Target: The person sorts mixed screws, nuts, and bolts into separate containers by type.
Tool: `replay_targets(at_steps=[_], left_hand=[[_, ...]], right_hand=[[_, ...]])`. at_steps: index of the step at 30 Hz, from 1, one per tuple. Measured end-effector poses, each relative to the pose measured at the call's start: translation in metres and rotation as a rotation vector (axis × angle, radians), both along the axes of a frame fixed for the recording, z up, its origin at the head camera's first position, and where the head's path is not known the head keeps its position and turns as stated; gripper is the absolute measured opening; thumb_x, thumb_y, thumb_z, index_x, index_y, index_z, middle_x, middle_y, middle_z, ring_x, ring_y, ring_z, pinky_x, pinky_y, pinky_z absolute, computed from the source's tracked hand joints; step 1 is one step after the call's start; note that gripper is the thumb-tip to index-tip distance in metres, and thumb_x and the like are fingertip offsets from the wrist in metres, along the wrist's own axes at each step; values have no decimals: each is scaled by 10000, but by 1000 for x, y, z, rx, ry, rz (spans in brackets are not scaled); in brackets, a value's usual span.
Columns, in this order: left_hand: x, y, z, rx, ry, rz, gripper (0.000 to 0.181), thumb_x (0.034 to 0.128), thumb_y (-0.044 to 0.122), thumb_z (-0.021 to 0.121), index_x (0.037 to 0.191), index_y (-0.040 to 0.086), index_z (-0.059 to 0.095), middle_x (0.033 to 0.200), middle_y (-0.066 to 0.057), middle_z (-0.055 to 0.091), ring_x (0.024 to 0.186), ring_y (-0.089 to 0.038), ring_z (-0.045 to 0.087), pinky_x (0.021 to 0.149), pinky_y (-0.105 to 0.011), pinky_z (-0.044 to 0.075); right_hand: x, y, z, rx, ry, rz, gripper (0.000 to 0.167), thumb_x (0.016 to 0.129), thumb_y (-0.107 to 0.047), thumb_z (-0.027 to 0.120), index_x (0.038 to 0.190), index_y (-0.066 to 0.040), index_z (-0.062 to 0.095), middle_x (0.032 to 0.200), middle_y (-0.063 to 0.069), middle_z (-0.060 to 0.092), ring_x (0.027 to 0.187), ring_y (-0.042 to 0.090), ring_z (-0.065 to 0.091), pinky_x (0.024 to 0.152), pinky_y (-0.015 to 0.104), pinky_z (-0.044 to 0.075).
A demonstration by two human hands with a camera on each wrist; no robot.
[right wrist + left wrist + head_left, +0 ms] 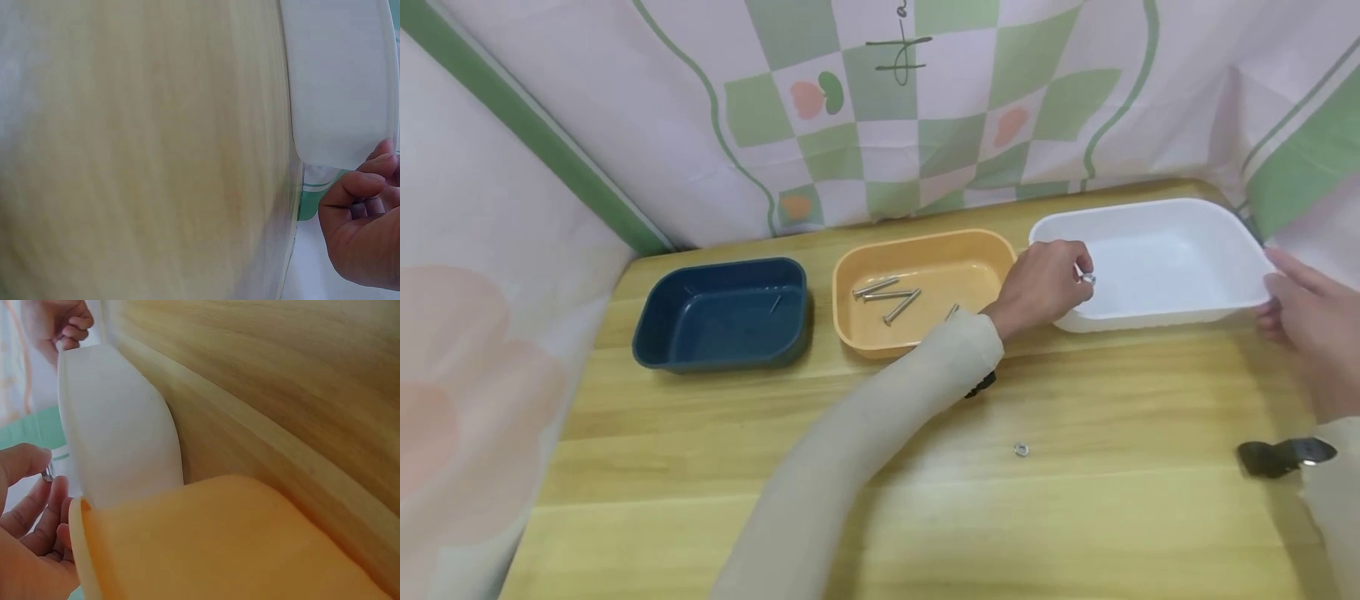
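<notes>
My left hand (1041, 283) pinches a small silver nut (1087, 279) between thumb and fingertip, over the left end of the white tray (1165, 315). In the left wrist view the nut (47, 473) shows edge-on at the fingertips. At the tray's right end, my right hand (1311, 312) grips the rim with thumb and curled fingers; the right wrist view shows this hand (365, 215) at the tray's corner. A second small metal ring or nut (1021, 450) lies on the wooden table, in front of the left forearm.
Left of the white tray stands a yellow tray (925, 242) with several long screws (902, 307), partly behind my left wrist. Farther left is a dark blue tray (722, 354) holding a thin screw or pin (776, 303). A patterned cloth (917, 108) hangs behind the table (715, 475).
</notes>
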State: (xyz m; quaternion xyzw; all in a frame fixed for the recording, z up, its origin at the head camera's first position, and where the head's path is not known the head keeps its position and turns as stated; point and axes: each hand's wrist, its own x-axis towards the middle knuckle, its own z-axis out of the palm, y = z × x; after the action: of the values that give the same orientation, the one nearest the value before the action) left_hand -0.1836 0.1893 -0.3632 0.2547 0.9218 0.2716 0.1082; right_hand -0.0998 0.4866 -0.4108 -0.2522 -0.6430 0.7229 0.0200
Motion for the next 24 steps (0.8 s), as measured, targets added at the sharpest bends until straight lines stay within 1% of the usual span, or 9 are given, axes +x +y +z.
replay_targets(at_steps=[1, 6, 9, 13, 17, 21, 24], left_hand=[[0, 1, 0, 0, 6, -2, 74, 912, 199, 710, 985, 214, 718, 852, 126, 647, 723, 16, 555, 607, -141, 425], [1, 1, -1, -4, 21, -8, 84, 920, 201, 697, 999, 212, 722, 876, 118, 663, 736, 21, 551, 634, -129, 417], [1, -1, -1, -7, 24, -22, 106, 926, 192, 694, 1028, 198, 724, 887, 113, 651, 757, 10, 548, 646, -128, 413], [0, -4, -1, -5, 19, -27, 141, 931, 192, 698, 1070, 188, 719, 891, 116, 614, 784, -5, 540, 653, -129, 412], [-1, -8, 1, 2, 10, -18, 149, 927, 199, 706, 1076, 192, 720, 888, 124, 602, 793, -3, 539, 659, -126, 413], [-1, -12, 3, 41, -6, -2, 164, 922, 207, 717, 1086, 196, 715, 869, 125, 600, 776, -6, 545, 657, -131, 415], [-1, -17, 3, 104, -19, 8, 209, 915, 208, 727, 1123, 193, 702, 852, 122, 602, 751, -9, 553, 653, -136, 416]], right_hand=[[0, 1, -1, 6, -5, -1, 545, 1059, -156, 468, 1564, -311, 334, 652, -37, 552, 569, 35, 538, 478, 194, 460], [2, 2, -1, 21, -12, 8, 540, 1061, -190, 476, 1563, -323, 329, 658, -38, 551, 571, 36, 534, 485, 191, 459], [1, 1, -1, 3, -5, 19, 542, 1061, -182, 466, 1564, -328, 323, 638, -28, 565, 556, 44, 535, 482, 190, 455], [1, -1, -2, -32, 0, 1, 531, 1060, -175, 471, 1550, -340, 353, 641, -21, 567, 561, 49, 534, 479, 193, 448], [1, -2, -2, -64, 19, 6, 541, 1064, -161, 462, 1563, -322, 331, 645, -13, 560, 558, 55, 529, 468, 196, 445], [0, -2, -3, -74, 27, -11, 528, 1061, -148, 466, 1547, -329, 366, 639, -11, 565, 547, 52, 531, 458, 196, 447], [-1, -2, -4, -74, 25, -12, 523, 1062, -155, 471, 1544, -332, 369, 656, -16, 556, 555, 52, 528, 462, 197, 447]])
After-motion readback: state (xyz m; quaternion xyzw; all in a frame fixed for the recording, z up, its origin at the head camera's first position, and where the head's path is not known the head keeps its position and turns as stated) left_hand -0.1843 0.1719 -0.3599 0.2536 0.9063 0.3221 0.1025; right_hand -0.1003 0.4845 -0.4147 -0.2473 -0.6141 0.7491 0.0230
